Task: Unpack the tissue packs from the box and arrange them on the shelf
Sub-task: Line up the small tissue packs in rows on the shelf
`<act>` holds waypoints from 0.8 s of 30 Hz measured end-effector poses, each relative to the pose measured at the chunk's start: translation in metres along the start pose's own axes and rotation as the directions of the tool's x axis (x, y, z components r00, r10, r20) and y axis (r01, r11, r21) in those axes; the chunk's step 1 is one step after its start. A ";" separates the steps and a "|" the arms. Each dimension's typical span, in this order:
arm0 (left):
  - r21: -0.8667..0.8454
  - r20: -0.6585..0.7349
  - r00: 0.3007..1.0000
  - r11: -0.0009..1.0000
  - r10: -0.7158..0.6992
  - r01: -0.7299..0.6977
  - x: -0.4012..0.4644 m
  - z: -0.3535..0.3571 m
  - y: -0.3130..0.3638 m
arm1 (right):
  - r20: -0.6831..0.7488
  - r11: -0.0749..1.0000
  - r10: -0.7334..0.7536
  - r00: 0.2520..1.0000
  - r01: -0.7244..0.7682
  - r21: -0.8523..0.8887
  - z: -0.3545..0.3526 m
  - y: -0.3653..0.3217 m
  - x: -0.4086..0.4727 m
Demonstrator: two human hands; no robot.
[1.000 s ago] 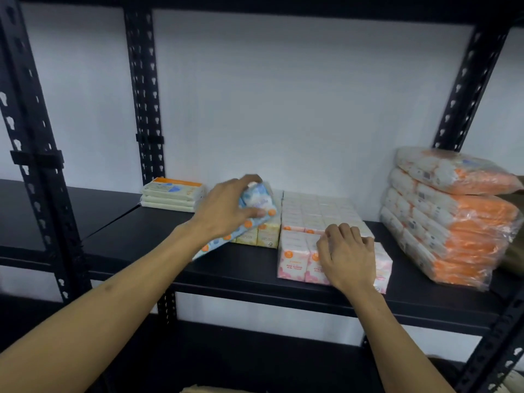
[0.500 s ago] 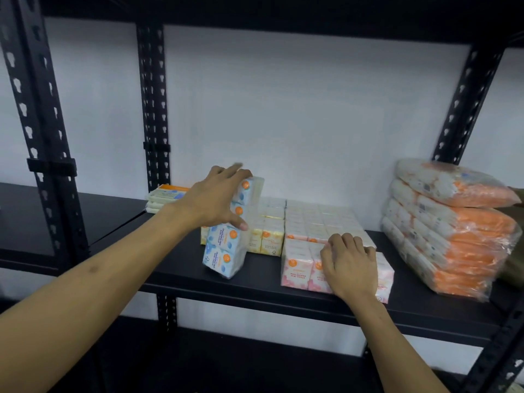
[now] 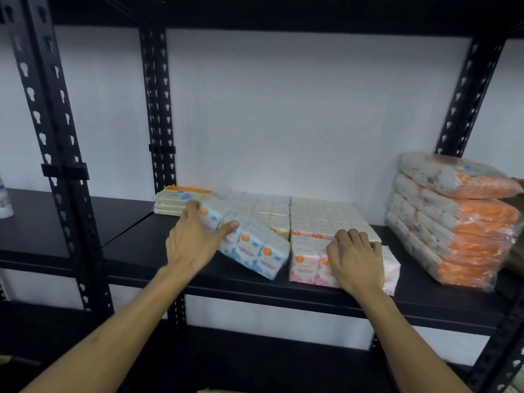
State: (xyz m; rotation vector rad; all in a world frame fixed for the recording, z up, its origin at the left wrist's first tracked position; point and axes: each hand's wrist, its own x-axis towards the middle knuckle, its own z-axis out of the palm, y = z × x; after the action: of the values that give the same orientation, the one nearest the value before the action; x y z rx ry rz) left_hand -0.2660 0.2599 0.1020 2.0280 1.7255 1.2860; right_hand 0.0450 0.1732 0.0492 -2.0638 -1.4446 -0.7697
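My left hand (image 3: 195, 239) grips a blue-and-white bundle of mini tissue packs (image 3: 255, 251), tilted, its right end near the shelf board (image 3: 141, 251). It sits in front of the yellow packs (image 3: 269, 214). My right hand (image 3: 354, 256) rests flat on top of a pink bundle of tissue packs (image 3: 304, 262) at the shelf's front edge. Behind it lie rows of pale pink packs (image 3: 326, 217). The box is not in view.
A tall stack of orange-and-white wrapped tissue bags (image 3: 453, 222) fills the right end of the shelf. A low stack of flat packs (image 3: 175, 199) lies at the back left. Black perforated uprights (image 3: 59, 165) frame the bay. A white bottle (image 3: 4, 199) stands far left.
My left hand has swung the blue bundle from an upright tilt down towards lying lengthwise, next to the pink bundle. My right hand has stayed on the pink bundle.
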 end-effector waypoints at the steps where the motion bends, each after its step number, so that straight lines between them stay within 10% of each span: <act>1: -0.025 0.023 0.999 0.999 -0.046 0.047 -0.007 0.007 -0.004 | 0.005 1.000 0.005 1.000 -0.005 -0.001 -0.001 0.000 -0.001; 7: -0.144 0.161 0.970 0.968 -0.183 0.206 -0.024 0.023 -0.029 | 0.093 0.999 0.002 0.996 -0.007 0.053 -0.014 -0.001 -0.002; 12: 0.114 -0.020 0.981 0.976 0.191 -0.188 -0.018 0.015 -0.022 | 0.210 0.997 -0.064 0.976 0.071 -0.026 -0.030 0.000 -0.022; 16: 0.314 0.271 0.867 0.814 0.417 -0.489 -0.029 0.037 0.003 | 0.323 0.999 0.035 0.946 -0.024 -0.038 -0.026 -0.005 -0.028; 24: 0.361 0.224 0.882 0.805 0.415 -0.471 -0.034 0.087 0.004 | 0.279 1.000 -0.009 0.960 0.013 -0.013 -0.006 0.002 -0.019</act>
State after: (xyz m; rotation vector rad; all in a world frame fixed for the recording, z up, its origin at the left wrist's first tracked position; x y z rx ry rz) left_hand -0.2007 0.2616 0.0352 2.8238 1.6118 0.9025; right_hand 0.0402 0.1560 0.0402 -2.2477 -1.6028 -0.5089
